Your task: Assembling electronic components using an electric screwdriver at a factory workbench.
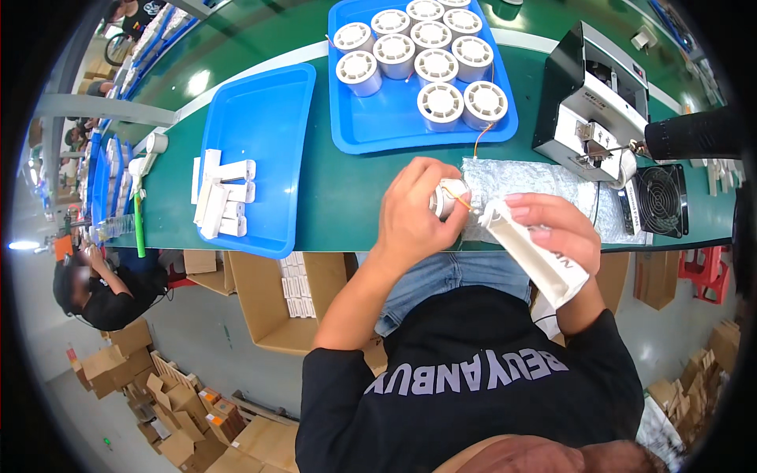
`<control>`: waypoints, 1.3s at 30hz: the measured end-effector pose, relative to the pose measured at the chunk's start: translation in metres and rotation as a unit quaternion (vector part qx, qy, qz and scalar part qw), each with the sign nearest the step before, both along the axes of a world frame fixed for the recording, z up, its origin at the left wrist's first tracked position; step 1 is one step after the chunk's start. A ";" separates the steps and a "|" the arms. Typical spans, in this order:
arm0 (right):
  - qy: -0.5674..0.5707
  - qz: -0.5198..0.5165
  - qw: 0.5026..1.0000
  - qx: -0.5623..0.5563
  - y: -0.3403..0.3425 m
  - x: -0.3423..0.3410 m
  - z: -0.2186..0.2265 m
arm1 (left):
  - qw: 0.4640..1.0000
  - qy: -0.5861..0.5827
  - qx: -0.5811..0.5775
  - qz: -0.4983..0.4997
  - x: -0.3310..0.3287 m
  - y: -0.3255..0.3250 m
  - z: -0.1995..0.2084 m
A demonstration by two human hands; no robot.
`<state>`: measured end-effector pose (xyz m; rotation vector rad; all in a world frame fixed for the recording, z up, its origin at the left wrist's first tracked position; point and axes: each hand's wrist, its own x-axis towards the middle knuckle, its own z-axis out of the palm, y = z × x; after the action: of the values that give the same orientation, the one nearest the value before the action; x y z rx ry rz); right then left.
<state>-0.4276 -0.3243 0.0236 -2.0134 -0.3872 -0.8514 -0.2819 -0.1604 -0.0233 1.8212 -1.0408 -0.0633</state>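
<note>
My left hand (418, 209) is closed round a white round part (445, 200) with a thin orange wire coming off it. In my right hand (561, 225) is a long white hollow plastic housing (540, 264), tilted, its upper end close to the round part. A small gap seems to lie between the two pieces. Under both hands is a silvery padded mat (536, 177) on the green table (355, 213). Beyond them, a blue tray (378, 138) holds several white slotted cylinders (440, 104), some with orange wires.
At left, a blue tray (268, 102) carries several white housings (225, 193). A black-and-silver machine (591, 102), a black-handled tool (686, 138) and a black fan (662, 201) stand at right. Cardboard boxes (260, 315) sit below the table edge. Another person (110, 288) works at far left.
</note>
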 end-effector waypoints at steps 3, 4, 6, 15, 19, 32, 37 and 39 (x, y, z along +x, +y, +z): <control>-0.012 0.000 1.000 -0.017 0.006 0.003 0.004 | 0.999 -0.003 0.036 -0.002 0.000 0.002 0.009; -0.016 -0.002 1.000 -0.010 0.006 0.004 0.001 | 0.999 0.006 0.036 -0.004 0.001 0.002 0.010; -0.019 0.002 1.000 -0.003 0.005 0.005 -0.007 | 0.999 0.014 0.036 -0.005 0.000 0.002 0.010; -0.007 0.036 0.997 0.069 0.001 0.014 -0.026 | 0.997 0.054 0.021 -0.052 -0.009 -0.001 0.010; 0.054 0.006 0.992 0.112 -0.002 0.008 -0.029 | 0.992 0.072 -0.034 -0.099 -0.017 -0.012 0.006; 0.244 -0.016 0.968 0.061 -0.020 -0.004 -0.021 | 0.977 0.135 -0.093 -0.132 -0.028 -0.025 -0.022; 0.276 -0.011 0.961 -0.021 -0.019 0.002 -0.004 | 0.974 0.152 -0.105 -0.134 -0.029 -0.024 -0.025; 0.286 -0.003 0.958 -0.028 -0.021 0.004 0.004 | 0.972 0.163 -0.108 -0.134 -0.030 -0.024 -0.026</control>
<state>-0.4235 -0.3453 0.0273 -2.2027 -0.0727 -0.2313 -0.3121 -0.1839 -0.0497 1.4086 -1.0080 -0.3854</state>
